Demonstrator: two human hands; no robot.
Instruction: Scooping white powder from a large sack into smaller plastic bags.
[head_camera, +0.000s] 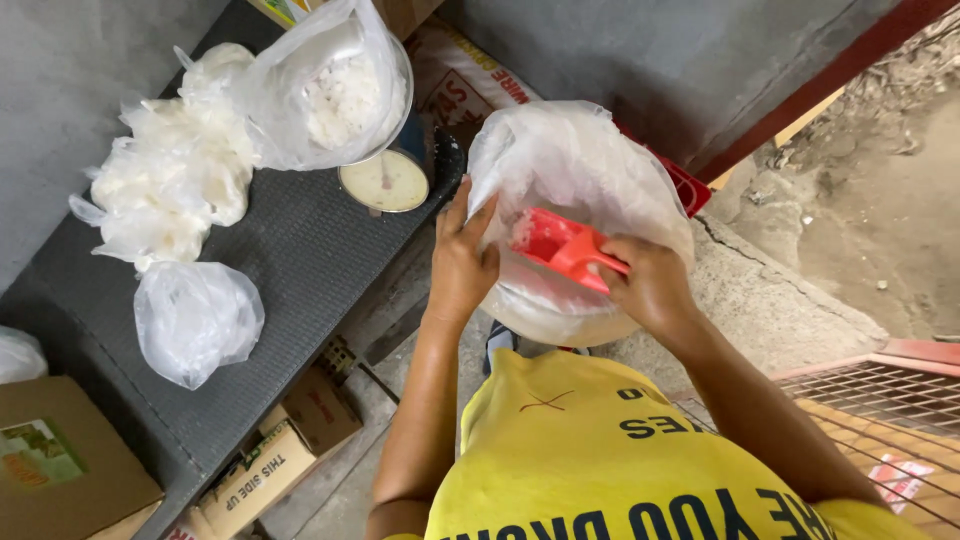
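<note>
**Scooping white grains into a clear bag**

On the dark bench (300, 250) at left lie filled clear bags (195, 318); a dial scale (385, 180) carries another. The left hand (462, 262) has its fingers clamped on the rim of a large plastic bag (570, 170). The right hand (650, 285) grips a red scoop (560, 243) inside it. Judging by this, filling is underway; tipping the scoop calls for an open bag mouth.

**Packages and labels in view**

A large clear plastic bag (585, 170) is seen at the centre. A filled clear bag (330, 90) is set on the scale, and tied bags (195, 315) are laid on the dark shelf. A brown cardboard box with a green label (55, 455) is placed at lower left. Printed cartons (275, 460) are stacked below the shelf. A printed sack (465, 85) is propped against the wall.
</note>
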